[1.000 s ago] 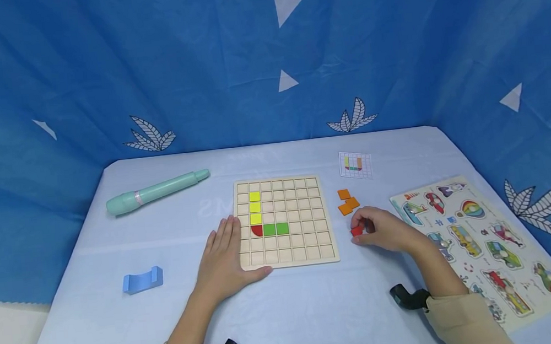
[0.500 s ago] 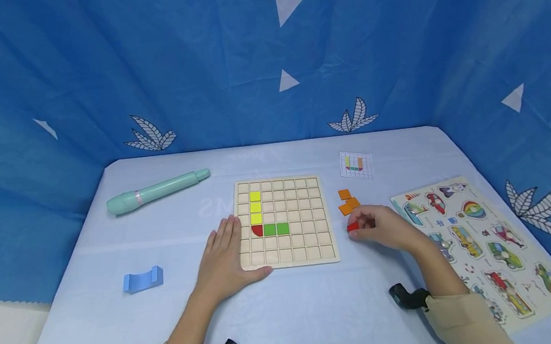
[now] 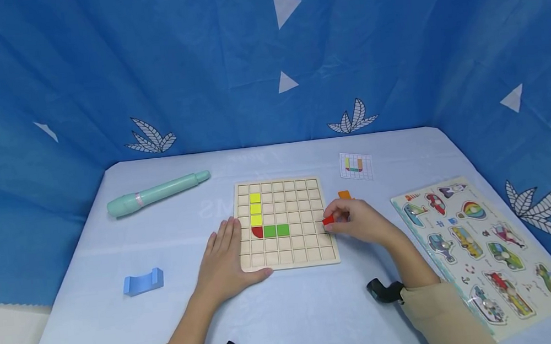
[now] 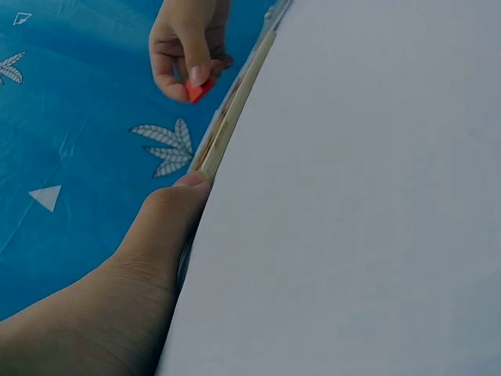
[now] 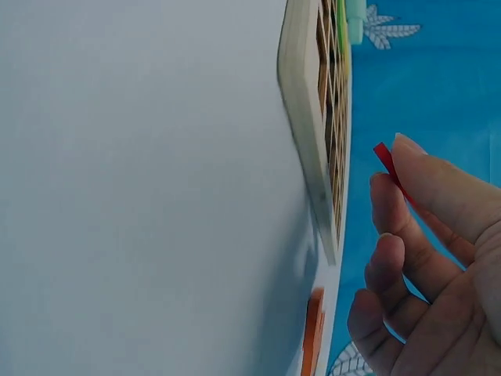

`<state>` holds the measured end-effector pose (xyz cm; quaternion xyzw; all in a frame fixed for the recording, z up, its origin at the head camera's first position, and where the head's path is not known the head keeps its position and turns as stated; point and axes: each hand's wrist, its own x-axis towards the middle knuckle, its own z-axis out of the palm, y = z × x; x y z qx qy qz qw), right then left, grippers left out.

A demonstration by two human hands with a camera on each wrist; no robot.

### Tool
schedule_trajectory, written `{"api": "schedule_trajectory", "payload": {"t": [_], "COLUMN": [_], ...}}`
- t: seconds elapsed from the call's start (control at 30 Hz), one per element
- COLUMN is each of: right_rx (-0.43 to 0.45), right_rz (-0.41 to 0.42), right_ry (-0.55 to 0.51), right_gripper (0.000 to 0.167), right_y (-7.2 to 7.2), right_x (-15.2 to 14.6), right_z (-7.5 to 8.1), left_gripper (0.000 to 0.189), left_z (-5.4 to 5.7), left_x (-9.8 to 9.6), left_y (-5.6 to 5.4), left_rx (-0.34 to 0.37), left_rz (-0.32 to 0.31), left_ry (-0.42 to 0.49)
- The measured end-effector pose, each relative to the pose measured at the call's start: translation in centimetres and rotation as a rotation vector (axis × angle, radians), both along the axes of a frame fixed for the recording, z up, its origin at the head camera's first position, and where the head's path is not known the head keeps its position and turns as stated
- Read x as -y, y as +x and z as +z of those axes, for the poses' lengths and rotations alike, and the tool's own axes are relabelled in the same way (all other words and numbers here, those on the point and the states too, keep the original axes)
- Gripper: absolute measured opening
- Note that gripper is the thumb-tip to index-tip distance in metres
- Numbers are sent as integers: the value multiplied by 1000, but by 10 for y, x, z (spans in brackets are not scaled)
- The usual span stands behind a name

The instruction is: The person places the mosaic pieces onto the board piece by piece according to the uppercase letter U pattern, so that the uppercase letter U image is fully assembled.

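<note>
A wooden grid board (image 3: 283, 254) lies mid-table. In it sit a column of yellow squares (image 3: 256, 209), a red quarter-round tile (image 3: 257, 232) and two green squares (image 3: 277, 230). My left hand (image 3: 222, 263) rests flat along the board's left edge, fingers straight, thumb at the front edge. Between thumb and fingertips my right hand (image 3: 360, 219) pinches a red tile (image 3: 328, 220), held over the board's right edge. The right wrist view shows that red tile (image 5: 385, 158) edge-on, raised above the table. Orange squares (image 3: 344, 194) lie just behind the right hand, mostly hidden by it.
A small pattern card (image 3: 356, 166) lies at the back right. To the right is a picture puzzle board (image 3: 487, 251) with vehicles. A mint-green microphone-shaped thing (image 3: 158, 194) lies back left, and a blue cradle-shaped block (image 3: 143, 283) stands nearer the front.
My right hand has lifted the red tile and carried it left, from beside the orange squares to the board's right edge. My left hand has stayed in place.
</note>
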<state>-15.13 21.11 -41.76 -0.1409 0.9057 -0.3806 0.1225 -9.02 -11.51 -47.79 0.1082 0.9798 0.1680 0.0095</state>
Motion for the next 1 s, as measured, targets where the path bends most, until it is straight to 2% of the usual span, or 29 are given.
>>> {"api": "schedule_trajectory", "payload": {"t": [0.23,0.47,1.0], "right_rx": [-8,-27,-18], "right_rz": [44,64,53], "right_ry": [-5,44,97], "right_gripper": [18,19,19], "right_y": [-7,-9,-12], "right_x": [27,49,67], "right_z": [-3,-7,-12], "left_gripper": [130,131,131], "left_z": [2,1,1], "left_x": [0,0,0], "left_y": [1,0,0], "left_rx": [2,9,11], "left_rz": [2,5,3], "left_ry": [13,16,7]}}
